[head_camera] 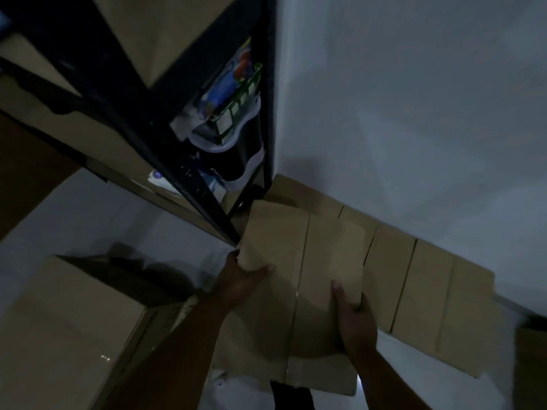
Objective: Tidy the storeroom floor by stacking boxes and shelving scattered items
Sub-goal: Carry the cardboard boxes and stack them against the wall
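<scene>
Left hand [241, 281] and right hand [353, 324] each grip the flattened cardboard box [278, 238]. Probably light and stiff, folding at creases; hold opposite edges.

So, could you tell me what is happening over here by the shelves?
A person is holding a brown cardboard box in both hands: the left hand grips its left edge, the right hand its right edge. The box is right beside the black shelving unit, in front of flattened cardboard lying along the white wall. A larger open box sits at lower left. The room is dim.
</scene>
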Available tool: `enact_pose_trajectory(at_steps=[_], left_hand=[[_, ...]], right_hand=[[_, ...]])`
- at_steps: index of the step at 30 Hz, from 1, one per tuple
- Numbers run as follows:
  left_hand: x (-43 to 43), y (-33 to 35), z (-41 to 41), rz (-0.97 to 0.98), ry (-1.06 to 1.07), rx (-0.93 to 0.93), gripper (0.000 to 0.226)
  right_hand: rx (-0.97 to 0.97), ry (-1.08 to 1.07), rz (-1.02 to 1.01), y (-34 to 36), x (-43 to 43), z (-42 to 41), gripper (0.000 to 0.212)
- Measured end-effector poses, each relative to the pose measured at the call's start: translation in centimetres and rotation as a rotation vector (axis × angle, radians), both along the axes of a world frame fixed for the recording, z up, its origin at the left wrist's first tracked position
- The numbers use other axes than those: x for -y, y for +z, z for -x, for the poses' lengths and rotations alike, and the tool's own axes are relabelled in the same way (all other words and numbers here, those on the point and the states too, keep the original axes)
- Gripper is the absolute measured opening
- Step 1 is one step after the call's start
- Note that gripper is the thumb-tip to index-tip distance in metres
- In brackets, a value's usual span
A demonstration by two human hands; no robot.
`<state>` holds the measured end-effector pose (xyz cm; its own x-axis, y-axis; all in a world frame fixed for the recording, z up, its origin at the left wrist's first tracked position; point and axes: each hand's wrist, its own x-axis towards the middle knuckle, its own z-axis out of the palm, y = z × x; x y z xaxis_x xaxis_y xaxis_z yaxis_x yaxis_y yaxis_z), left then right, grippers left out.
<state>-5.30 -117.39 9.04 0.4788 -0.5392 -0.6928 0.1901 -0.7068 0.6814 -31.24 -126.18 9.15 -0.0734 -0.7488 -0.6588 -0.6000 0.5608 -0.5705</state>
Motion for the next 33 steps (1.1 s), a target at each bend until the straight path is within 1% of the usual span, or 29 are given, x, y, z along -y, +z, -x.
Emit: enact_pose_trajectory(at_steps=[3,5,6,7,9,11,12,13,14,15,17,19,20,21,22,24,26,28,29,30,33], left_hand=[[4.1,-1.5,-1.3,0.040,-0.018,0.018,0.083],[6.4,-2.9,-1.8,0.058,-0.025,0.085,0.080],[7.4,-3.2,-2.0,0.055,-0.033,0.125,0.075],[8.1,-3.7,-2.1,0.077,-0.030,0.177,0.076],[9.0,-4.2,-2.4,0.089,-0.089,0.341,0.090],[9.2,-3.6,-1.8,0.082,-0.264,0.483,0.109],[8.9,-2.6,-1.0,0.034,-0.394,0.569,0.119],[8.2,-2.2,-0.4,-0.021,-0.534,0.708,0.125],[7.2,-1.7,0.3,-0.064,-0.679,0.853,0.127],[5.8,-1.6,0.9,-0.067,-0.802,0.946,0.126],[2.2,-1.7,1.8,-0.013,-0.927,1.002,0.111],[-0.7,-1.6,2.5,0.006,-0.957,1.023,0.092],[-1.6,-1.2,2.8,-0.018,-0.961,1.017,0.086],[-2.3,-0.9,3.0,-0.005,-0.954,1.053,0.082],[-2.7,-0.7,3.1,0.006,-0.984,1.051,0.083],[-3.0,-0.7,3.0,0.053,-1.120,1.039,0.094],[-2.7,-1.0,2.5,0.014,-1.222,0.978,0.108],[-1.8,-1.5,1.9,-0.061,-1.221,0.920,0.129],[-1.2,-1.7,1.4,-0.078,-1.219,0.898,0.135],[-0.5,-1.9,0.8,-0.086,-1.226,0.882,0.137],[1.6,-1.7,-0.8,-0.115,-1.224,0.861,0.130]], right_hand=[[-0.008,-0.034,0.006,-1.6,3.1,-1.2,0.102],[0.004,-0.034,0.037,-2.2,4.9,-2.1,0.100],[0.014,-0.038,0.053,-2.3,5.6,-2.6,0.095],[0.017,-0.045,0.068,-2.5,6.3,-2.9,0.091],[0.037,-0.058,0.085,-2.7,7.3,-3.3,0.088],[0.128,-0.053,0.129,-2.6,7.3,-3.3,0.088],[0.173,-0.041,0.153,-2.3,6.9,-3.3,0.089],[0.191,-0.008,0.173,-1.9,6.2,-3.1,0.092],[0.167,0.053,0.188,-1.4,5.2,-2.9,0.098],[0.113,0.141,0.208,-1.1,4.0,-2.5,0.103],[0.018,0.344,0.259,-0.8,1.0,-1.5,0.111],[-0.042,0.490,0.300,-1.1,-2.1,-0.4,0.117],[-0.064,0.543,0.337,-1.5,-3.6,0.1,0.122],[-0.071,0.586,0.381,-2.3,-5.0,0.7,0.125],[-0.062,0.600,0.399,-3.0,-6.1,1.2,0.128],[-0.043,0.549,0.335,-3.6,-7.2,1.4,0.126],[-0.051,0.507,0.319,-3.9,-7.0,1.3,0.122],[-0.066,0.518,0.302,-3.9,-5.8,0.9,0.125],[-0.070,0.529,0.285,-3.6,-5.2,0.5,0.125],[-0.068,0.532,0.276,-3.3,-4.6,0.0,0.124],[-0.042,0.543,0.293,-2.6,-2.4,-2.0,0.119]])
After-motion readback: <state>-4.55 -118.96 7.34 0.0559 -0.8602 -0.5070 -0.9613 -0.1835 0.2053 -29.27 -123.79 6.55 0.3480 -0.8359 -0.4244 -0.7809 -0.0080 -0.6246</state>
